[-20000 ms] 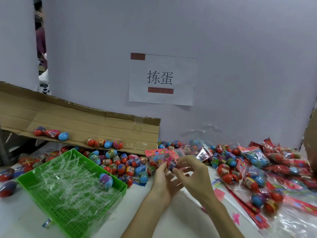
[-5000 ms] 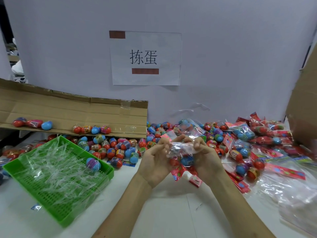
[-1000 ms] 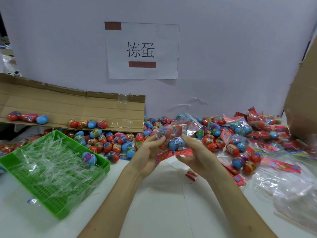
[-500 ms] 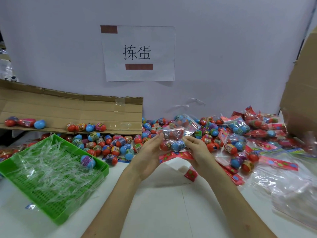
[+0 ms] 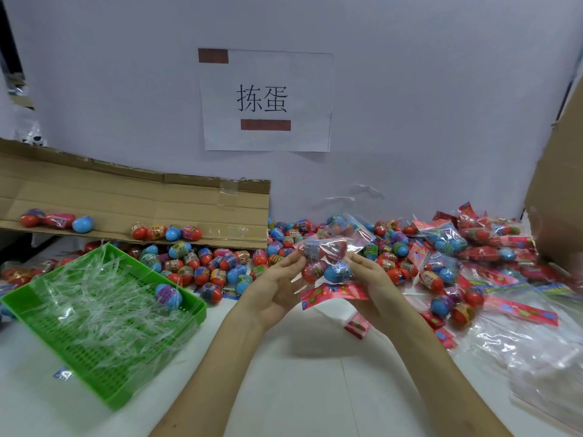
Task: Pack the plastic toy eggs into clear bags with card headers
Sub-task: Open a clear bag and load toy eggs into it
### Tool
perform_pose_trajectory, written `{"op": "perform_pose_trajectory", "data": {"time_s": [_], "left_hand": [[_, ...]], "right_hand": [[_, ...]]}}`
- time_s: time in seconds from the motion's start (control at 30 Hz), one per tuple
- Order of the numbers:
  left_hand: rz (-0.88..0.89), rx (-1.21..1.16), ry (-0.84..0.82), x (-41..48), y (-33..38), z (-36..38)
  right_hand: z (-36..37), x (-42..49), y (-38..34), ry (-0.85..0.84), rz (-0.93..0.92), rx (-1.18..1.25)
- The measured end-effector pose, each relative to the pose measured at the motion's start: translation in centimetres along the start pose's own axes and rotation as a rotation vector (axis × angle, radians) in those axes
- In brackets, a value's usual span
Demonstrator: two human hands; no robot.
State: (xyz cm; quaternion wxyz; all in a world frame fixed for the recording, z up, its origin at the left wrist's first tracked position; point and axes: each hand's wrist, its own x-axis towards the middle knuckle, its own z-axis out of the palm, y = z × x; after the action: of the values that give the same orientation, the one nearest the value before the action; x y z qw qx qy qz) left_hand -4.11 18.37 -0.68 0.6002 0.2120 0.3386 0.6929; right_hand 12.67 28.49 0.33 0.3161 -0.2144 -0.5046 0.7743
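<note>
A white surface [image 5: 299, 389] is set against a pale wall, on which a white paper sign [image 5: 268, 99] with black characters is fixed. A long brown cardboard sheet [image 5: 126, 200] is propped at the back left, and a few eggs are lodged along its fold. A green perforated plastic tray [image 5: 104, 383], filled with clear plastic strips [image 5: 94, 304], is placed at the left; one blue and purple egg [image 5: 168, 294] is seen at its far right corner. A heap of filled clear bags [image 5: 448, 244] is spread at the right, and loose red and blue plastic toy eggs [image 5: 202, 266] are piled between tray and cardboard. Above the middle of the surface a small clear bag of eggs [image 5: 325, 260] is held upside down, with its red card header [image 5: 332, 293] at the bottom. It is pinched at its left side by the left grip [image 5: 274, 288] and at its right side by the right grip [image 5: 372, 285]. A blue egg [image 5: 337, 272] is seen inside, just above the header.
</note>
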Motion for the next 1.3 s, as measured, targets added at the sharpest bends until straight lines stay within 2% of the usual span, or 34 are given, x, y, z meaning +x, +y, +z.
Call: {"op": "perform_pose_trajectory", "data": {"time_s": [0.1, 0.23, 0.3, 0.43, 0.57, 0.7, 0.77, 0.87, 0.9, 1.1, 1.3], "left_hand": [[0.006, -0.016, 0.005, 0.2, -0.5, 0.3], [0.019, -0.009, 0.040, 0.3, -0.8, 0.6], [0.042, 0.038, 0.055, 0.4, -0.7, 0.6], [0.062, 0.082, 0.091, 0.6, -0.7, 0.4], [0.064, 0.126, 0.129, 0.7, -0.8, 0.0], [0.142, 0.183, 0.196, 0.8, -0.7, -0.2], [0.174, 0.167, 0.219, 0.9, -0.7, -0.3], [0.213, 0.292, 0.297, 1.1, -0.8, -0.4], [0.226, 0.353, 0.315, 1.2, -1.0, -0.4], [0.309, 0.540, 0.240, 0.8, -1.7, 0.5], [0.274, 0.442, 0.211, 0.5, -1.3, 1.0]], "right_hand": [[-0.3, 0.0, 0.1, -0.037, -0.027, 0.009], [-0.7, 0.1, 0.0, 0.010, -0.060, -0.043], [-0.7, 0.2, 0.2, 0.080, -0.098, -0.241], [-0.3, 0.2, 0.7, 0.188, -0.268, -0.787], [-0.6, 0.3, 1.0, 0.187, -0.321, -0.981], [-1.2, 0.3, 1.0, 0.200, -0.325, -1.068], [-1.4, 0.2, 0.6, 0.250, -0.321, -0.977], [-1.8, 0.4, -0.3, 0.235, -0.258, -0.524], [-2.0, 0.4, -0.6, 0.197, -0.236, -0.455], [-1.3, 0.3, 0.1, 0.047, -0.221, -0.728], [-1.7, 0.4, -0.3, 0.180, -0.260, -0.556]]}}
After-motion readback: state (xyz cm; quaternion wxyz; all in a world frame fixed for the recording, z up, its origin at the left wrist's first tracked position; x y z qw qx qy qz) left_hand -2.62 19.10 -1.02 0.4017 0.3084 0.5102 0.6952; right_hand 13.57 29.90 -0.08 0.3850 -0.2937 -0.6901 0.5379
